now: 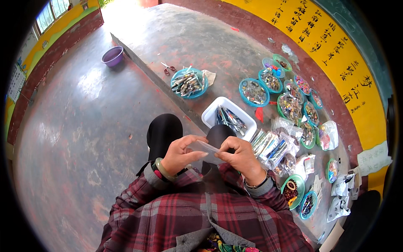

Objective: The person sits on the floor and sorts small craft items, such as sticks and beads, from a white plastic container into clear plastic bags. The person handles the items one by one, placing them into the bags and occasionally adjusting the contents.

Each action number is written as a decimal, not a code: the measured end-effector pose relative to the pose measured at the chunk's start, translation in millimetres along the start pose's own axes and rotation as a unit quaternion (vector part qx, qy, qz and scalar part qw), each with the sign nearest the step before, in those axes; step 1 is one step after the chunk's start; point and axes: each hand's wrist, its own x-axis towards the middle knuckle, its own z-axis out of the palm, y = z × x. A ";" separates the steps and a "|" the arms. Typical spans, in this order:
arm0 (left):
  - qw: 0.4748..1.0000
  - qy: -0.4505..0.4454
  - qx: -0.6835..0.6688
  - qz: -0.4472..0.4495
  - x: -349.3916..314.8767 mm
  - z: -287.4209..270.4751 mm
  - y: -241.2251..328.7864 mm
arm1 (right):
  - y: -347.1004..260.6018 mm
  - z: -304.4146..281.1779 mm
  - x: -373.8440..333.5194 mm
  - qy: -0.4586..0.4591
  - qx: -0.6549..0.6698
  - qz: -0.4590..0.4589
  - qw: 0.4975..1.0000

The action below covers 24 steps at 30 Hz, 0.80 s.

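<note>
Over my lap, a small clear plastic bag [208, 146] stretches between my two hands. My left hand [178, 156] has its thumb and forefinger at the bag's left end, the fingers curled. At the other end my right hand [243, 158] pinches the bag between thumb and fingers. What the bag holds, if anything, I cannot make out. Just beyond my knees stands a white plastic basin [208, 110] with several pens lying in it. Filled clear bags of pens [273, 147] lie to the right of my right hand.
A blue basket [202, 90] heaped with pens stands ahead, scissors [168, 68] beside it. Several round baskets [255, 103] of small items spread along the right. A purple basin [112, 56] sits far left on the lower floor, past a raised step edge [138, 63].
</note>
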 end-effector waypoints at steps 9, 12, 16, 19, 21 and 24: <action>0.999 0.026 0.032 -0.001 0.5 0.4 -7.7 | 6.1 1.8 1.5 -0.011 0.004 -0.035 0.999; 0.999 0.024 0.027 0.009 1.1 -0.4 -12.4 | 8.8 -0.1 2.6 -0.026 0.021 -0.013 0.999; 0.999 0.015 0.035 -0.009 0.5 -0.7 -13.9 | 18.1 1.6 2.8 -0.038 0.039 -0.027 0.998; 0.999 0.006 0.047 -0.015 0.4 -0.7 -12.5 | 14.6 2.4 2.2 -0.039 0.033 -0.019 0.999; 0.998 -0.001 0.053 -0.015 0.4 -1.1 -13.5 | 13.8 0.9 2.7 -0.040 0.021 -0.013 0.999; 0.999 -0.009 0.044 -0.024 0.4 -2.2 -15.7 | 12.5 0.2 2.8 -0.037 0.027 0.013 0.999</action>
